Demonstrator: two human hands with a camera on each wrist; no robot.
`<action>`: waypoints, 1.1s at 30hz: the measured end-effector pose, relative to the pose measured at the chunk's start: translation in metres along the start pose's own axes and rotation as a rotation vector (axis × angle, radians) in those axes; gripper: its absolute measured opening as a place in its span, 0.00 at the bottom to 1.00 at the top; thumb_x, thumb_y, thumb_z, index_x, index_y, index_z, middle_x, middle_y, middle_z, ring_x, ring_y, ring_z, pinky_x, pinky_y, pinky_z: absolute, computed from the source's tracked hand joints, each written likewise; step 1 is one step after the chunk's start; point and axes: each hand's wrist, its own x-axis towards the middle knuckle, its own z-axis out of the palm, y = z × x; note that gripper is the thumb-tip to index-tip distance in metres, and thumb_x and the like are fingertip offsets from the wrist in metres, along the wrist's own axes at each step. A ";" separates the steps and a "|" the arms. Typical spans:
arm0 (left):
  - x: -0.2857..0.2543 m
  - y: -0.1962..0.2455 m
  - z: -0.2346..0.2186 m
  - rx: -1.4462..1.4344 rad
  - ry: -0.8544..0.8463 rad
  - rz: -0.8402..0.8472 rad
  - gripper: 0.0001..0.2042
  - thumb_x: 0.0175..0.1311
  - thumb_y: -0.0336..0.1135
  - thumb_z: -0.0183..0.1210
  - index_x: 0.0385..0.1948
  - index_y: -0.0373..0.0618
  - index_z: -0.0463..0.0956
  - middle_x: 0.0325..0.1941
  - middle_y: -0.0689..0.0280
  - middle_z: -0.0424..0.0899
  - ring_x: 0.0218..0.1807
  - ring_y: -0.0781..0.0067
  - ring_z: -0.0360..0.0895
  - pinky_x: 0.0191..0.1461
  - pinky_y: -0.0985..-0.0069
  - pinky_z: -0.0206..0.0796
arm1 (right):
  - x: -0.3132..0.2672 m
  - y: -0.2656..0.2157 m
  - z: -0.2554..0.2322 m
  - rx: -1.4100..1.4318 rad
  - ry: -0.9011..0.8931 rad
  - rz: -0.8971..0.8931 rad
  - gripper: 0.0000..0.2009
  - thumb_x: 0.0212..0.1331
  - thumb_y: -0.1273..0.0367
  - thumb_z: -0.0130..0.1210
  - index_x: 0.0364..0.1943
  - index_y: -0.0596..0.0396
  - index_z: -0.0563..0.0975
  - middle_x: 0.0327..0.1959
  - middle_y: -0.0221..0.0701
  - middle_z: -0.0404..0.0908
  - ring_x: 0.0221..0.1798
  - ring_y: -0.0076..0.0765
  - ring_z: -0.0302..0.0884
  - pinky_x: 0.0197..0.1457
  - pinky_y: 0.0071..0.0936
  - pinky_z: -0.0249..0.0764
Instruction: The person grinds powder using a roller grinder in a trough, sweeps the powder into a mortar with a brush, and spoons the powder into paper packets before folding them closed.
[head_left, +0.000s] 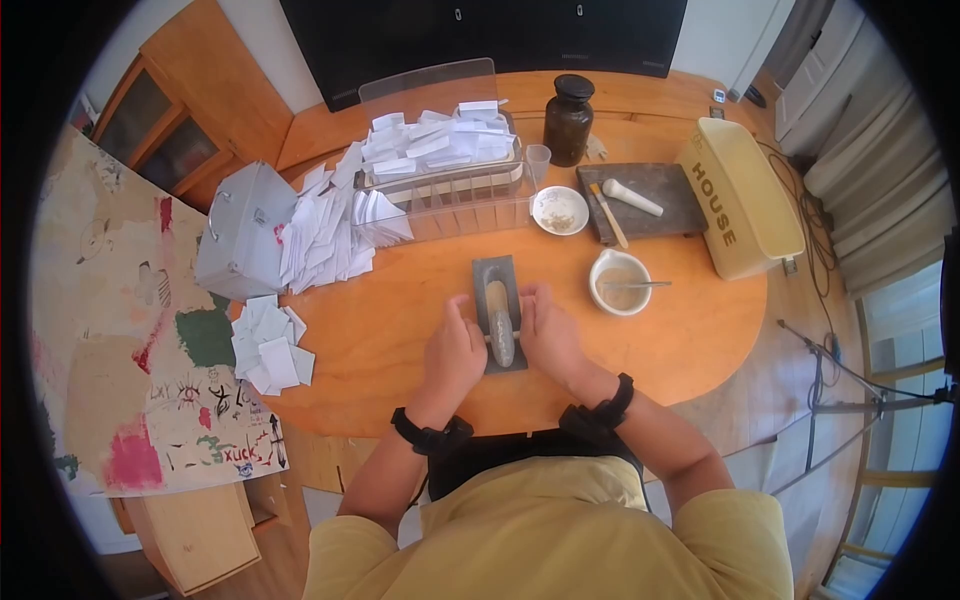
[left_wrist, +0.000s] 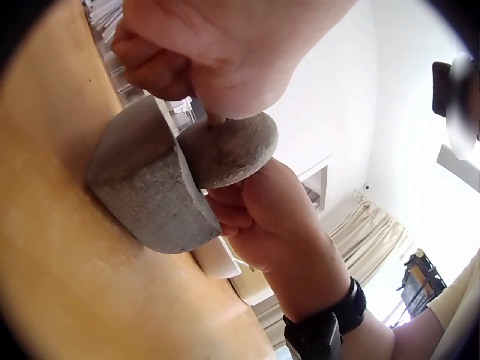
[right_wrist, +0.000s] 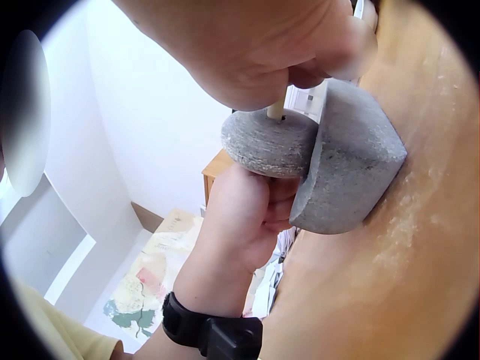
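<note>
A grey stone grinding trough (head_left: 494, 266) stands on the table in front of the body, with brownish ground material along its hollow. Its round stone grinding wheel (head_left: 503, 346) sits upright in the near end. A thin light wooden axle (right_wrist: 277, 106) runs through the wheel's middle. My left hand (head_left: 456, 348) grips the axle at the wheel's left side, fingers curled. On the opposite side my right hand (head_left: 550, 338) holds the other end, also with curled fingers. In the left wrist view the wheel (left_wrist: 232, 150) rises above the trough wall (left_wrist: 157, 199).
To the right stand a white mortar (head_left: 620, 282) with powder and a spoon, a small dish (head_left: 560, 211), a dark board (head_left: 665, 212) bearing a pestle (head_left: 634, 197) and brush (head_left: 608, 215), and a yellow bin (head_left: 745, 200). Paper slips (head_left: 325, 235) and a silver case (head_left: 240, 230) lie left.
</note>
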 end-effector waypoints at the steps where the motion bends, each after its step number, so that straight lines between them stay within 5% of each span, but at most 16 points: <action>1: 0.000 0.001 0.000 -0.002 -0.004 -0.004 0.17 0.63 0.30 0.45 0.54 0.39 0.63 0.31 0.47 0.80 0.35 0.43 0.78 0.38 0.54 0.68 | 0.000 -0.001 -0.001 -0.014 -0.014 0.010 0.10 0.69 0.66 0.39 0.46 0.57 0.66 0.28 0.48 0.81 0.31 0.59 0.79 0.36 0.50 0.73; 33: 0.032 -0.019 0.015 0.089 0.013 0.015 0.17 0.65 0.31 0.44 0.55 0.41 0.62 0.24 0.50 0.79 0.32 0.43 0.77 0.35 0.52 0.65 | 0.031 0.014 0.024 -0.171 0.089 -0.045 0.14 0.63 0.69 0.43 0.51 0.56 0.63 0.21 0.46 0.79 0.24 0.55 0.79 0.26 0.50 0.72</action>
